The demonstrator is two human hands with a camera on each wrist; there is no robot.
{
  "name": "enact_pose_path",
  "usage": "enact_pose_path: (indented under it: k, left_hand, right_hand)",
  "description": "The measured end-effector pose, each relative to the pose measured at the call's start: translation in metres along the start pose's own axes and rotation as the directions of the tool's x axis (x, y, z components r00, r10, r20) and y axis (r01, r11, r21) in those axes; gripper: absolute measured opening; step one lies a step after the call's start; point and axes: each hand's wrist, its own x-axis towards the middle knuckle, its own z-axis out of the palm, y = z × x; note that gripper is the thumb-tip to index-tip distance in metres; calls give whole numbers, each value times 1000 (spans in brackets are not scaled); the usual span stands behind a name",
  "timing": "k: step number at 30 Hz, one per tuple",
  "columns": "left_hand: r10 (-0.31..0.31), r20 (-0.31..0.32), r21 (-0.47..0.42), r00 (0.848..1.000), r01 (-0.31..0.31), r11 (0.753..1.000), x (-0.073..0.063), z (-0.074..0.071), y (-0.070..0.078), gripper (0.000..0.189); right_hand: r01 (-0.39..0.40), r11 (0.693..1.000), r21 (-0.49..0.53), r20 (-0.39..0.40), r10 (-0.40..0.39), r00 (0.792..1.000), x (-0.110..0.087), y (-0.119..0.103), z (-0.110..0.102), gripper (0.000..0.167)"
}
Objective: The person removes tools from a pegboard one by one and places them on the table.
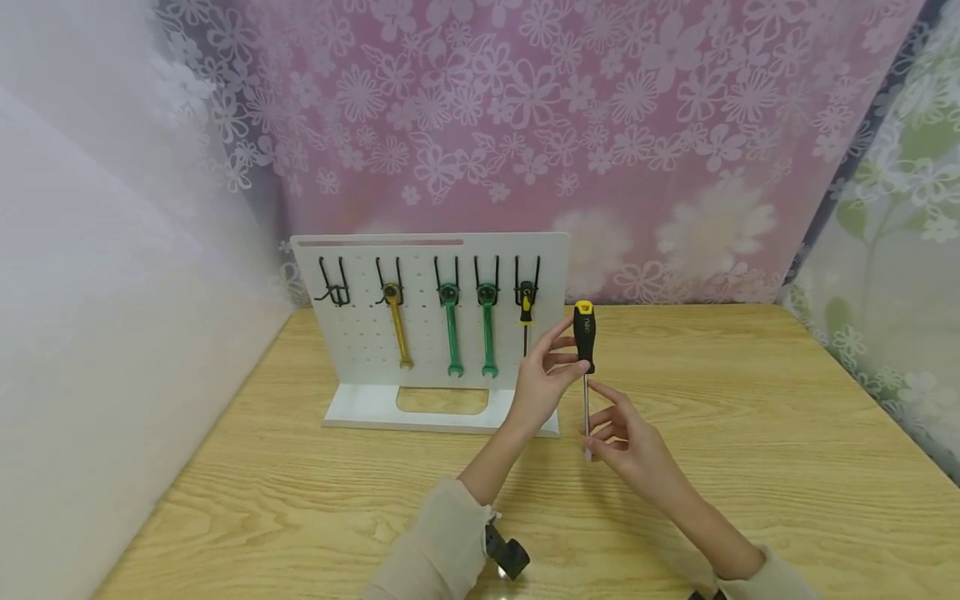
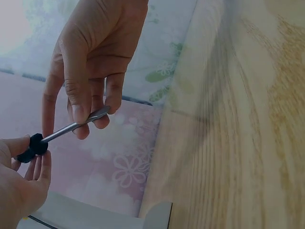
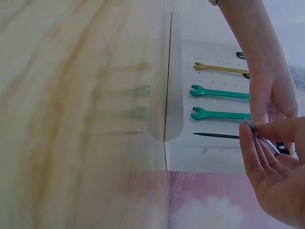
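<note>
A flat-tipped screwdriver with a black and yellow handle stands upright in the air, tip down, in front of the pegboard's right edge. My left hand grips its handle from the left side. Lower down, my right hand pinches the metal shaft near the tip between thumb and fingers. The left wrist view shows the shaft running from the handle to the right hand's fingertips. In the right wrist view the flat tip pokes out beside the right thumb.
A white pegboard stands on the wooden table. From its black hooks hang a yellow wrench, two green wrenches and another screwdriver. The leftmost hook carries nothing. Flowered curtains surround the table.
</note>
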Motion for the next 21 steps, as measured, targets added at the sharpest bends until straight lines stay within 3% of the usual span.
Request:
enact_pose_path:
  k: [7, 16, 21]
  left_hand:
    - [-92, 30, -39, 995, 93, 995, 0, 0, -14, 59]
    - [-207, 28, 14, 978, 207, 978, 1, 0, -33, 61]
    - [-233, 33, 42, 972, 231, 972, -1, -2, -42, 60]
  right_hand:
    - [-77, 995, 64, 55, 74, 996, -2, 6, -5, 63]
    - [-201, 965, 167, 146, 177, 973, -6, 22, -9, 60]
    - [-237, 953, 188, 181, 203, 962, -8, 31, -8, 61]
